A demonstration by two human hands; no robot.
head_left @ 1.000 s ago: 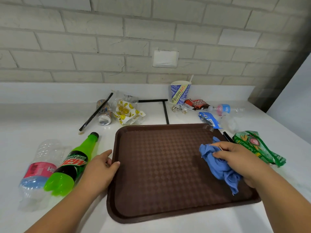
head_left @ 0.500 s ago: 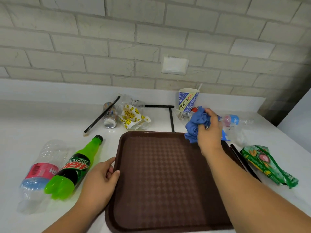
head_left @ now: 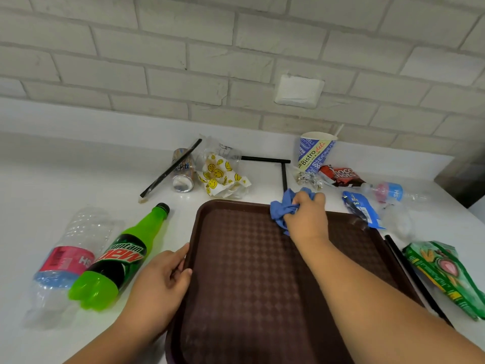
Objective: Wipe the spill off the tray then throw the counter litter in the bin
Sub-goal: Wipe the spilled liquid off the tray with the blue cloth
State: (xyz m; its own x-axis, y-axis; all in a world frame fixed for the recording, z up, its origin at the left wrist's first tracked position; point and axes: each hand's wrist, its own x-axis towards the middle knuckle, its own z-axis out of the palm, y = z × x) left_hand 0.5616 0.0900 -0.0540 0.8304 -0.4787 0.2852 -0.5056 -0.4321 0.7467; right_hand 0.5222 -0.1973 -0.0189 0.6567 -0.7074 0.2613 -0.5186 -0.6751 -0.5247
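A dark brown tray (head_left: 252, 279) lies on the white counter in front of me. My right hand (head_left: 308, 219) presses a crumpled blue cloth (head_left: 282, 210) onto the tray's far edge, near its middle. My left hand (head_left: 162, 282) grips the tray's left rim. Litter lies around the tray: a green Mountain Dew bottle (head_left: 118, 261) and a clear bottle with a pink label (head_left: 63, 258) at the left, a green snack bag (head_left: 446, 274) at the right. No spill is plainly visible on the tray.
Behind the tray lie a crushed can (head_left: 182, 170), a smiley wrapper (head_left: 223, 177), a Bistro paper cup (head_left: 313, 152), a choco wrapper (head_left: 341, 176), a blue wrapper (head_left: 363, 210), a small bottle (head_left: 391, 193) and black straws (head_left: 265, 160). A brick wall backs the counter. No bin is in view.
My right hand carried the blue cloth from the tray's right side up to its far edge, then a little leftward. My left hand stayed on the left rim.
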